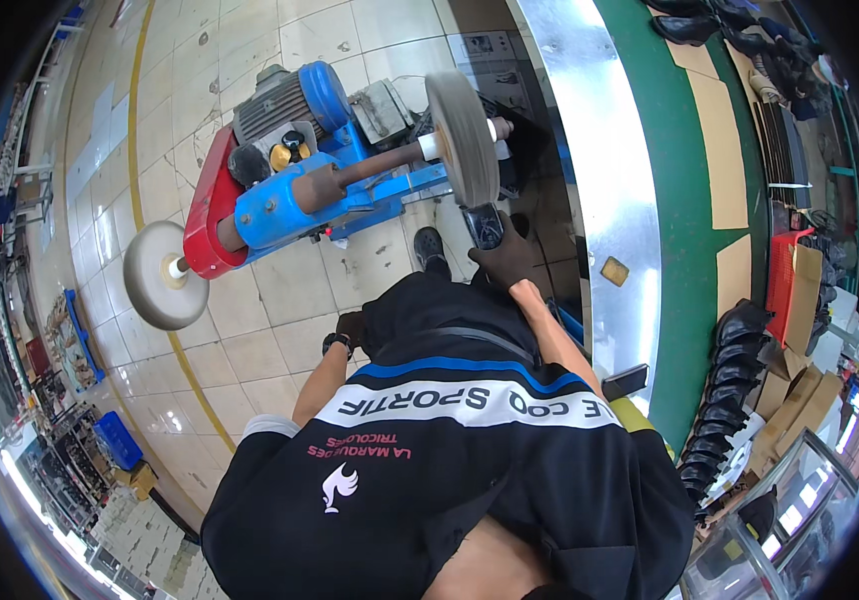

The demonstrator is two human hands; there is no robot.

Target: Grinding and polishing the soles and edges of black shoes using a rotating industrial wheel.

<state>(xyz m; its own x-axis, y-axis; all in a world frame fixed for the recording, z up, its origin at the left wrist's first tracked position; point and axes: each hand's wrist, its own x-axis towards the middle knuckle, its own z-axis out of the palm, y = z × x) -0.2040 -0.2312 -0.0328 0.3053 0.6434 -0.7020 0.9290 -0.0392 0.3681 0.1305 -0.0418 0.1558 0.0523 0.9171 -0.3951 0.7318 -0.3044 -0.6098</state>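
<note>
Object: black shoe [485, 226], glossy, held right below the grey wheel [462, 140] on the near end of the machine's shaft [380, 162]. Contact not certain from this angle; shoe and wheel rim overlap in view.

Right hand [505, 258]: dark glove, wrapped round the shoe from the person's side. Likely reason for this grip: the shiny part faces the wheel while the fingers stay back. (Exact finger positions lost, black on black.) The forearm runs out straight from the body, presumably to steady the push.

Left hand [350, 325]: also gloved, low by the left thigh, behind the wristwatch [338, 344]. Fingers hidden; cannot tell whether they grip anything. Perhaps parked there to keep clear of the shaft.

Machine: blue housing [275, 212] carries the shaft; red guard [212, 215] at its left, probably covering a drive from the motor [285, 108]. White wheel [165, 275] on the far left end, well apart from both hands.

Right side: metal-edged bench [600, 120], a small tan block [615, 270] lying on the metal, within easy reach, I judge. Beyond it, a row of black footwear [725, 390], nested closely, likely to save space.
</note>
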